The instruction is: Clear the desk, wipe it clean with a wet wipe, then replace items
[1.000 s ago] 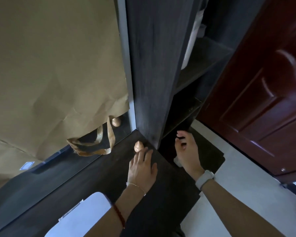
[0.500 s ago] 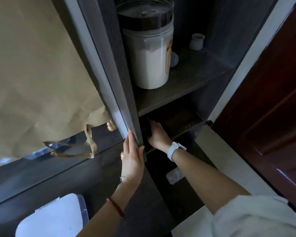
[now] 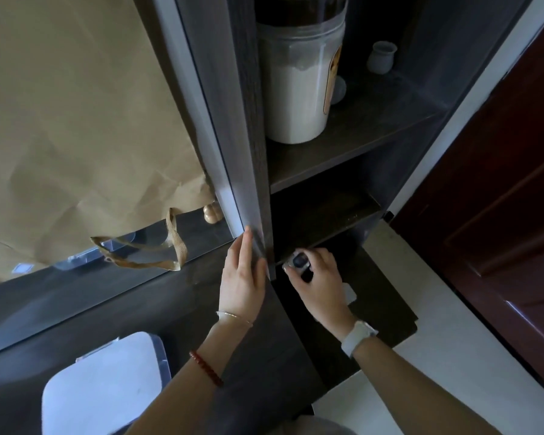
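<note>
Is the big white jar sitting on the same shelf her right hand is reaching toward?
No. The white jar stands on the upper shelf, while the right hand holds a small dark object at the lower shelf.

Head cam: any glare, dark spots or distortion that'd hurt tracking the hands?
Head view: wide-angle bends the cabinet post and shelf lines; the lower shelf is in deep shadow, so the small dark object pinched by the right hand is hard to identify; sheen on the desk under the paper bag; left hand evenly lit, slightly soft.
</note>
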Demonstrator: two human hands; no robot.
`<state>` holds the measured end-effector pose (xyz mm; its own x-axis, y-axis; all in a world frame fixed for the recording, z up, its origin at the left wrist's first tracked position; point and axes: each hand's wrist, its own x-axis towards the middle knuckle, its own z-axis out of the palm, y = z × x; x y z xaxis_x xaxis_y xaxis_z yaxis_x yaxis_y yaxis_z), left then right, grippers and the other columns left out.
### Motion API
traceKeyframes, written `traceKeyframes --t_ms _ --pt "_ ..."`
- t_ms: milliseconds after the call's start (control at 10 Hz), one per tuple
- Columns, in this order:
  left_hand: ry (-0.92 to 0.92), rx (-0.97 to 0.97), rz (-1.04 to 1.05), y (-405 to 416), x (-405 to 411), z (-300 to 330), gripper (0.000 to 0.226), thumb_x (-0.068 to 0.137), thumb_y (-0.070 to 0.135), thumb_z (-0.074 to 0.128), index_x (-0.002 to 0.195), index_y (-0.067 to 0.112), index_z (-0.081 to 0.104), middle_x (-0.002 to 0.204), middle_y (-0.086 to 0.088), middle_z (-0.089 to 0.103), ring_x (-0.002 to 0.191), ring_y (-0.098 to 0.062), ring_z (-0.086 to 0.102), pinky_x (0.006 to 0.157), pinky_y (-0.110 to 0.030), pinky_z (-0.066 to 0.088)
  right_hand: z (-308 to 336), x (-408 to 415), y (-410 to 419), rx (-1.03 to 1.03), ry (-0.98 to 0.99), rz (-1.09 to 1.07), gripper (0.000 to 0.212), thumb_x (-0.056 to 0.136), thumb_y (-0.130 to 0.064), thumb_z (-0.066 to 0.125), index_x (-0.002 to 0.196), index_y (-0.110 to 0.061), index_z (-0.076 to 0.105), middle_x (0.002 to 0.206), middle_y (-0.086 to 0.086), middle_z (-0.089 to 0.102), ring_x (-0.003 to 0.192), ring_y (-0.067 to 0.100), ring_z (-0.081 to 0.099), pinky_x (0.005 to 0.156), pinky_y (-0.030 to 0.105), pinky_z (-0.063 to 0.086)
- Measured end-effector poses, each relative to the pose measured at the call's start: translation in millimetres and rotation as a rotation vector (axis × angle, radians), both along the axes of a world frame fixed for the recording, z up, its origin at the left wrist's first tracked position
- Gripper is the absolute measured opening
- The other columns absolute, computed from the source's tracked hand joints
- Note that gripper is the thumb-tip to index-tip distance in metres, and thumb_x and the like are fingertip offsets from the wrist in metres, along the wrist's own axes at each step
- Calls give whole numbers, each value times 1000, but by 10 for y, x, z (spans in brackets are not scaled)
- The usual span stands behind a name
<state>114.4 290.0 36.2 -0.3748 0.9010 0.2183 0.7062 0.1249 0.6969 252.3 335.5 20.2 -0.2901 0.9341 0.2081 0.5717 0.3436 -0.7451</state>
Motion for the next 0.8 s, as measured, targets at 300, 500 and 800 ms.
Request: traceKeyframes --t_ms 300,500,800 --pt "235 -341 102 -798 -711 -340 39 86 12 56 125 11 52 133 -15 48 123 -36 41 100 -53 31 -490 -606 -831 -253 -217 129 37 86 -18 60 121 -9 50 122 9 46 102 23 58 84 27 48" --pt "303 -498 147 -1224 -1123 -488 34 83 13 59 118 11 58 126 -12 55 121 -34 43 102 -52 25 -475 -1202 -646 -393 -211 -151 35 88 -9 52 122 -2 47 126 17 40 105 33 55 86 31 43" --pt "384 -421 159 -1445 -1304 -732 36 75 22 45 102 7 64 103 -12 65 102 -35 58 98 -44 17 -399 -1487 -373 -460 -178 -285 45 88 -9 57 129 0 41 132 22 37 111 37 50 90 29 36"
